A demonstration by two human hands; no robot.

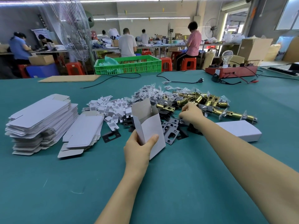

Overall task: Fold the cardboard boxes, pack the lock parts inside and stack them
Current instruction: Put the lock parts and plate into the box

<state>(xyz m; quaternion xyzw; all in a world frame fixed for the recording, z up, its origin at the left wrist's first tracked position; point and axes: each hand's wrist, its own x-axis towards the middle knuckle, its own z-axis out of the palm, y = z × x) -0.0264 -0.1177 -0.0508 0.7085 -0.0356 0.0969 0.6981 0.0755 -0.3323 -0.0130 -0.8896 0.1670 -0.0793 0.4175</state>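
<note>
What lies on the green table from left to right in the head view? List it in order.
Tall stack of flat box blanks → smaller pile of blanks → white plastic inserts → open box in the left hand → right hand at the black plates → closed white box.

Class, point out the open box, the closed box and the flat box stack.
Open box [153, 126], head view, front white wall.
Closed box [239, 131], head view, top face.
Flat box stack [40, 113], head view, top sheet.
</note>
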